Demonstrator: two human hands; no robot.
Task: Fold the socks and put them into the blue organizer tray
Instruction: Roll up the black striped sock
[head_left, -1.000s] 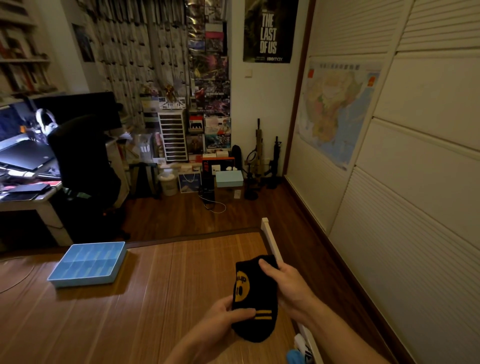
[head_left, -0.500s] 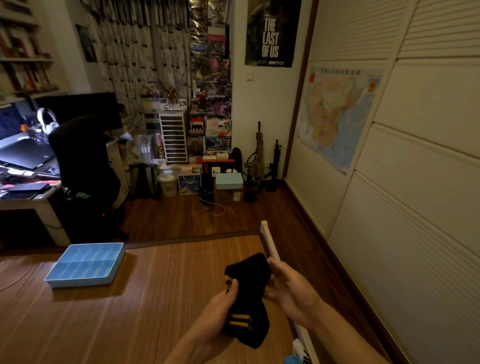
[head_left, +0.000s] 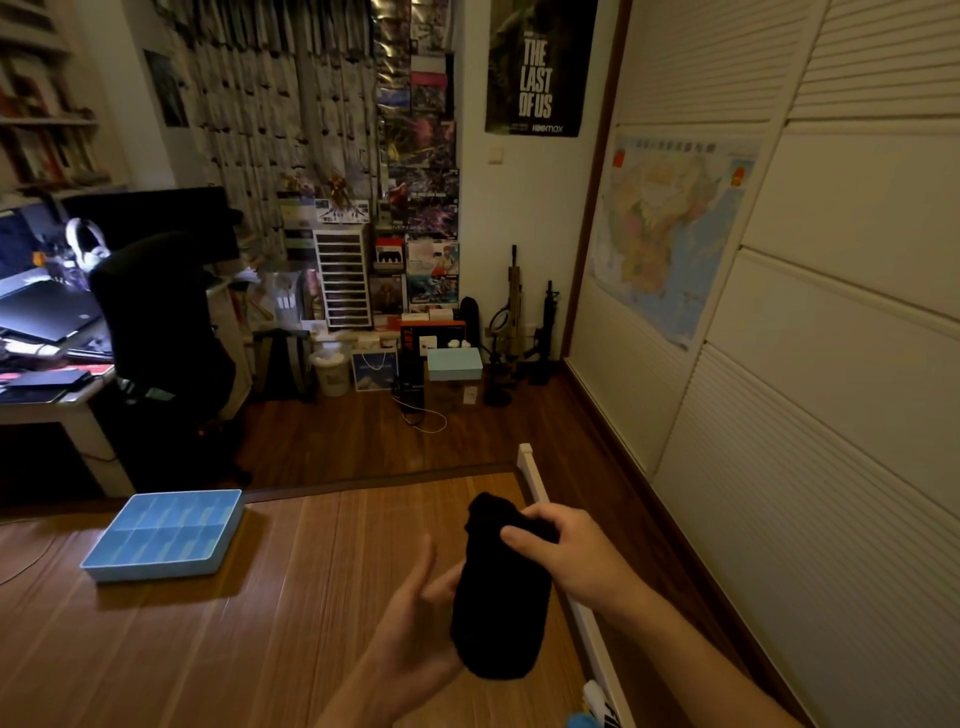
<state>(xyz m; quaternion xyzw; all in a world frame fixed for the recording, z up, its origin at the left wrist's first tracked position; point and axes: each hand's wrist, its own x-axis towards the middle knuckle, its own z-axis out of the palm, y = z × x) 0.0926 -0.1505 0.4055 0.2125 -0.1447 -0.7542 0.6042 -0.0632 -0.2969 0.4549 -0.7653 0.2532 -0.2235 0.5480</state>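
The black sock (head_left: 498, 597) hangs as a dark rolled bundle in the air over the near right part of the surface (head_left: 285, 623), not yet in the tray. The right grip (head_left: 566, 556) pinches its upper end, thumb in front and fingers curled over the top. The left grip (head_left: 410, 629) is spread and blurred, its palm beside the bundle's lower left and seemingly touching it.

To finish the fold well, I judge the left palm should cup the lower end while the right tucks the cuff over, keeping the roll tight.

The blue organizer tray (head_left: 156, 569) sits well apart to the left, near the surface's far edge, its compartments apparently unfilled. The way there crosses open wood grain. The white rail (head_left: 535, 478) just behind the right grip marks the edge to avoid.
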